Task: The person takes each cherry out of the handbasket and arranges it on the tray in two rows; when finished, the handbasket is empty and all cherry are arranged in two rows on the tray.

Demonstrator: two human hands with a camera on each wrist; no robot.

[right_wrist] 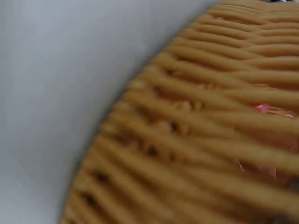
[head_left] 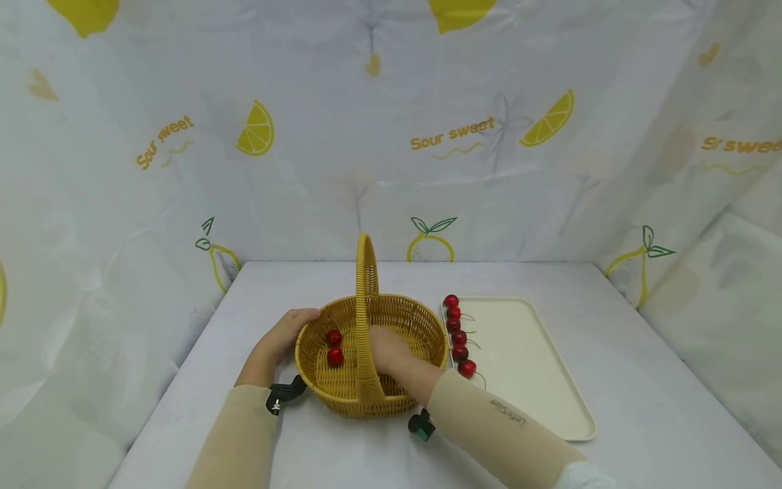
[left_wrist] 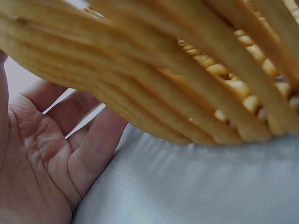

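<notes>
A yellow wicker basket (head_left: pixel 403 405) with a tall arched handle stands on the table. My left hand (head_left: pixel 282 339) rests against its left side, its fingertips at the rim. From the left wrist view, that palm (left_wrist: pixel 37 158) stands apart from the weave, while the fingers reach to the outer wall with little bend. Inside the basket is my right hand (head_left: pixel 391 350), its fingers hidden behind the handle; what they hold cannot be seen. Two red cherries (head_left: pixel 334 356) lie in the basket's left half. Through the weave (right_wrist: pixel 187 121), the right wrist view shows a small pinkish-red spot.
Right of the basket lies a cream tray (head_left: pixel 525 367). Several cherries with stems (head_left: pixel 459 337) form a row along its left edge, close to the basket. A white cloth covers the table (head_left: pixel 623 380), and a lemon-print curtain (head_left: pixel 342 170) hangs behind.
</notes>
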